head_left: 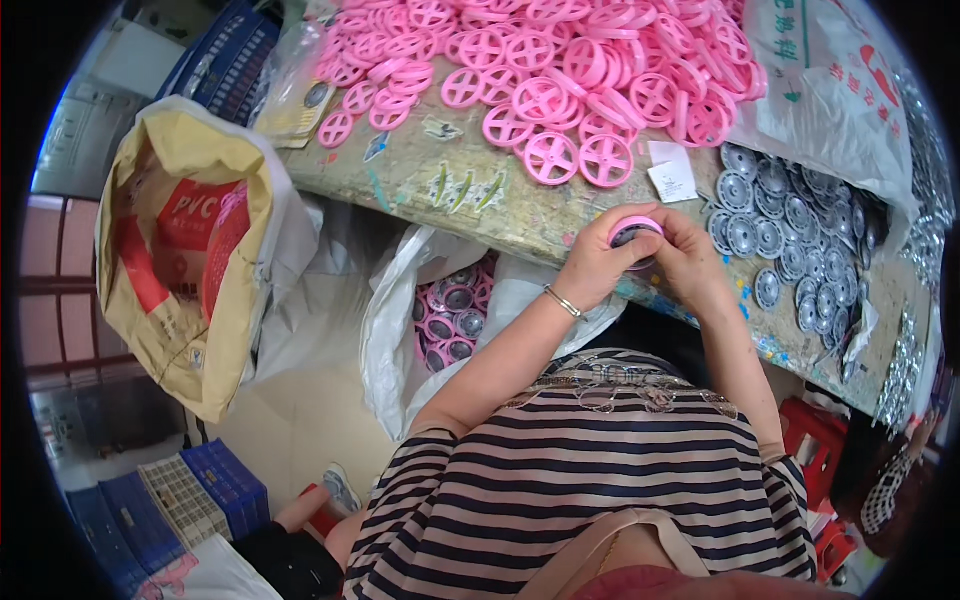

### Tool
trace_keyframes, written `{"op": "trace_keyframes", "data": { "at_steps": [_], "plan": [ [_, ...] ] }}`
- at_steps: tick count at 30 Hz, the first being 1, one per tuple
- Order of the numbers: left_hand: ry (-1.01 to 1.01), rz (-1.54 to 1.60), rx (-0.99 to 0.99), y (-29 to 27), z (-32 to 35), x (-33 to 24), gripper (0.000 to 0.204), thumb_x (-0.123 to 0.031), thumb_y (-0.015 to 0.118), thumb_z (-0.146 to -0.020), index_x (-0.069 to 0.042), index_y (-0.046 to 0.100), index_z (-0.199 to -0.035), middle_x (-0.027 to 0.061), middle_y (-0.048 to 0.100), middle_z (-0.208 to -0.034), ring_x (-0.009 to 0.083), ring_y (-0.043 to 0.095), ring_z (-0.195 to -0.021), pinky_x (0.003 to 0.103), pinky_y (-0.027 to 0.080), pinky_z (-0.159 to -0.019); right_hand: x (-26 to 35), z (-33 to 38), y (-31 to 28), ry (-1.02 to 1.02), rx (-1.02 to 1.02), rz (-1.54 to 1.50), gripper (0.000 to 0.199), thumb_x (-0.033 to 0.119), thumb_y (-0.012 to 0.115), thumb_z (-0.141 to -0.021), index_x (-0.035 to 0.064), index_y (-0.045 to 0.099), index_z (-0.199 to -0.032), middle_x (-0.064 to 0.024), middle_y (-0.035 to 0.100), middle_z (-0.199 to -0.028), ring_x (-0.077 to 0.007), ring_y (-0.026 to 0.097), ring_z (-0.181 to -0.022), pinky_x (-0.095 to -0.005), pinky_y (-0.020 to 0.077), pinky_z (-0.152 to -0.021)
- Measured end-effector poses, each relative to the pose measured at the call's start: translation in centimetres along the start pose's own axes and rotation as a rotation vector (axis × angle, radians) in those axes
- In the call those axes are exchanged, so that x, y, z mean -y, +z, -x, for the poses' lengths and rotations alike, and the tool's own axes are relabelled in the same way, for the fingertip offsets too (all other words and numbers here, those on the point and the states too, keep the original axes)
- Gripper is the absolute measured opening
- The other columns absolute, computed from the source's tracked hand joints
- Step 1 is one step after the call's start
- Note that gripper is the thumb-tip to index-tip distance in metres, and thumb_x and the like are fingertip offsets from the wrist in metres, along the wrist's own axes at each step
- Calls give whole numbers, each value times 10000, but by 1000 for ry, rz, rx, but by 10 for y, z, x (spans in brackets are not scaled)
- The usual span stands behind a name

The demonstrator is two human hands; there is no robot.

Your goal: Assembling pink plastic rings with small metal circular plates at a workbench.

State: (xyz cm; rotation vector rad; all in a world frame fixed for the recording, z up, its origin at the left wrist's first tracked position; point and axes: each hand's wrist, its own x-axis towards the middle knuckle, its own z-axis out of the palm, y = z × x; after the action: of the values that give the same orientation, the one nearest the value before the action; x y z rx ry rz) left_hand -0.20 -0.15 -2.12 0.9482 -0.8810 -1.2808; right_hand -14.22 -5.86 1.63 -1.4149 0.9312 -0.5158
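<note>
Just over the table's front edge, my left hand (598,255) and my right hand (692,258) grip one small toy wheel (634,226) between them. It has a pink rim with a dark grey disc inside. My thumbs press on it, and the fingers curl round its edge, partly hiding it. Beyond my hands lies a big heap of pink plastic wheel rims (550,158) with crossed spokes. To the right of my right hand spreads a pile of silver-grey hub discs (742,236). A white slip of paper (672,172) lies between the two piles.
Below the worn table (400,165), a white sack (385,345) holds pink-and-grey wheels (458,300). At left stand an open tan sack (140,340) and blue crates (225,485). A plastic bag (830,110) lies behind the discs. Red stools (815,440) are at right; another person sits lower left.
</note>
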Motion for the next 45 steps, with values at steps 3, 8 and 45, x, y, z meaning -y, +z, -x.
{"op": "trace_keyframes", "data": {
  "at_steps": [3, 8, 45],
  "plan": [
    [89, -186, -35, 1, 6, -8, 322, -130, 607, -910, -15, 562, -1208, 69, 616, -1121, 124, 567, -1021, 268, 450, -915, 14, 8, 12, 21, -41, -15, 191, 141, 552, -921, 65, 624, -1081, 44, 596, -804, -28, 503, -672, -192, 396, -554],
    [77, -225, -256, -21, 38, -33, 262, -111, 471, -970, 0, 559, -1191, 107, 622, -1126, 161, 580, -1035, 293, 442, -931, 5, 5, -6, 35, -58, -46, 244, 183, 552, -944, 25, 591, -1126, 14, 609, -875, -84, 565, -745, -237, 472, -692],
    [-282, 189, 49, 21, -6, -15, 382, -121, 418, -996, 26, 376, -1346, 218, 500, -1294, 294, 591, -1096, 370, 550, -846, 11, 25, -61, -326, -316, 410, 311, 75, 623, -863, 65, 614, -1173, -130, 642, -1059, -279, 614, -959, -336, 475, -822]
  ]
}}
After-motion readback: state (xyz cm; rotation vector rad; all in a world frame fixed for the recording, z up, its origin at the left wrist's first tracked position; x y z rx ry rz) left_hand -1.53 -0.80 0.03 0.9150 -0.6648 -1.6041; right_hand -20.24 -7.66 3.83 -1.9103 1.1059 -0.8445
